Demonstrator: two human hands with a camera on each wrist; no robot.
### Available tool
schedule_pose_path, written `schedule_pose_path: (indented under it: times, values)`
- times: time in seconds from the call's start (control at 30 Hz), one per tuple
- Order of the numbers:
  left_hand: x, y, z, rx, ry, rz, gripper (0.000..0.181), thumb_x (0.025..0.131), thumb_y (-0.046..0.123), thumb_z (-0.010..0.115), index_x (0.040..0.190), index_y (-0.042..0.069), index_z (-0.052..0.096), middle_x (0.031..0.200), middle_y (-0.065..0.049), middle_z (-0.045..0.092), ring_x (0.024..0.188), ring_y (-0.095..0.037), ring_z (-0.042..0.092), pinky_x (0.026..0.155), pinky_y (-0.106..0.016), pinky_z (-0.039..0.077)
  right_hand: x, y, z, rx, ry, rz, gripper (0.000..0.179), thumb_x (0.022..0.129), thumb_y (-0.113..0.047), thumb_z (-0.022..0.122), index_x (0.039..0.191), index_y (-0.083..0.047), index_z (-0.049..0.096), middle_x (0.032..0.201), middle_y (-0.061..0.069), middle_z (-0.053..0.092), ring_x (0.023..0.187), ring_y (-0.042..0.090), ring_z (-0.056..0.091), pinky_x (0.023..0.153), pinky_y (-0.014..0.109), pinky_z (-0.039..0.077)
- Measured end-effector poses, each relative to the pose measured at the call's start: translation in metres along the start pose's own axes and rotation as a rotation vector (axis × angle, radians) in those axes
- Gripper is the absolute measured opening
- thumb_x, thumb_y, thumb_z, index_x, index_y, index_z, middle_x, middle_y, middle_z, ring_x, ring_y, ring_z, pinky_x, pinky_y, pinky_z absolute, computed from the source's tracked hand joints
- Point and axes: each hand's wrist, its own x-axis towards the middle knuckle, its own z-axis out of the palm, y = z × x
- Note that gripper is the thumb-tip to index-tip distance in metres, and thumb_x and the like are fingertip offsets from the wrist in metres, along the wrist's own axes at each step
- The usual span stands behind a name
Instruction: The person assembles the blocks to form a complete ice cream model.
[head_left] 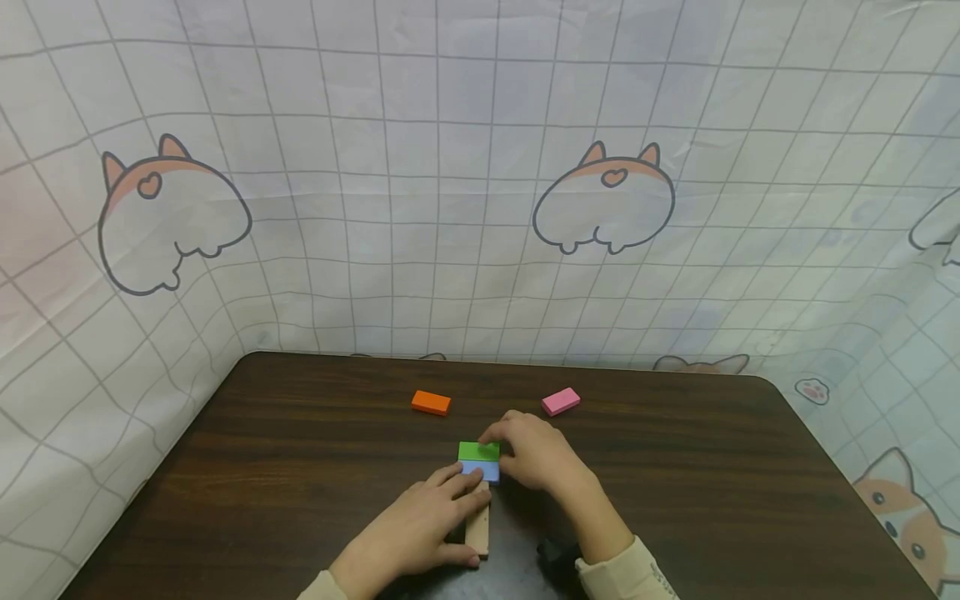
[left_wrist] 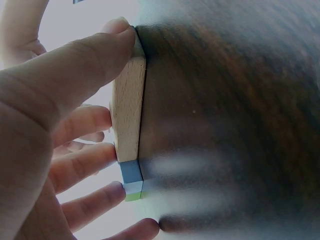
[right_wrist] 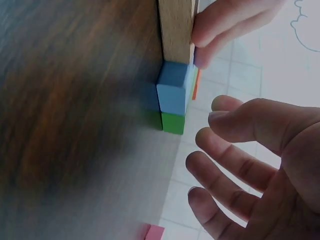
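Note:
A pale wooden block lies lengthwise on the table, its far end against a blue block. Beyond the blue block, side by side with it, lies a green block. My left hand has its thumb at the near end of the wooden block, while its fingertips rest along the wood and the blue block. Fingers spread and slightly bent, my right hand hovers at the right of the green and blue blocks. The right wrist view shows a gap between this hand and the blocks.
An orange block lies farther back on the dark wooden table, left of the row. To the right at the back is a pink block. A patterned cloth hangs behind the table.

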Motion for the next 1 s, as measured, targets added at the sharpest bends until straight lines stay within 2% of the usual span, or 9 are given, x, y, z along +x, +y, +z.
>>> schedule_pose_path:
  times: [0.33,0.47,0.67,0.8,1.0]
  values:
    - [0.0,0.0,0.0,-0.009,-0.012,-0.01,0.072,0.087,0.06,0.067,0.146,0.021,0.052,0.156,-0.005,0.043,0.141,-0.036,0.04,0.094,-0.058,0.05,-0.004,0.007,-0.006,0.043,0.015,0.052,0.03,0.085,-0.01,0.072,0.113,-0.021,0.075,0.113,-0.002,0.067,0.104,0.019,0.064,0.087,0.045,0.054]
    - [-0.001,0.0,0.0,-0.016,-0.013,-0.008,0.072,0.087,0.06,0.067,0.146,0.021,0.052,0.155,-0.005,0.043,0.141,-0.036,0.041,0.094,-0.058,0.05,-0.004,0.009,-0.007,0.046,0.023,0.062,0.028,0.085,-0.011,0.074,0.112,-0.02,0.075,0.111,-0.002,0.068,0.104,0.02,0.065,0.086,0.046,0.054]
    - [0.0,-0.002,0.002,-0.007,-0.001,0.003,0.073,0.087,0.06,0.066,0.147,0.021,0.052,0.156,-0.005,0.043,0.141,-0.035,0.04,0.094,-0.057,0.051,0.0,0.006,-0.003,0.076,-0.013,0.024,0.024,0.085,-0.019,0.078,0.109,-0.017,0.077,0.103,-0.002,0.068,0.092,0.018,0.064,0.079,0.039,0.054]
    - [0.0,-0.002,0.002,-0.007,0.006,0.01,0.073,0.088,0.06,0.066,0.147,0.02,0.051,0.156,-0.006,0.041,0.141,-0.036,0.039,0.093,-0.057,0.051,0.001,0.003,0.003,0.028,-0.037,-0.002,0.022,0.084,-0.022,0.081,0.105,-0.018,0.078,0.099,-0.004,0.066,0.084,0.013,0.061,0.074,0.035,0.051]
    - [0.0,-0.003,0.004,-0.002,0.032,0.015,0.072,0.087,0.061,0.066,0.146,0.022,0.051,0.153,-0.009,0.042,0.138,-0.032,0.043,0.092,-0.054,0.052,0.001,0.0,0.009,-0.018,-0.042,0.014,0.022,0.081,-0.027,0.084,0.101,-0.02,0.079,0.096,-0.005,0.062,0.075,0.009,0.053,0.067,0.032,0.048]
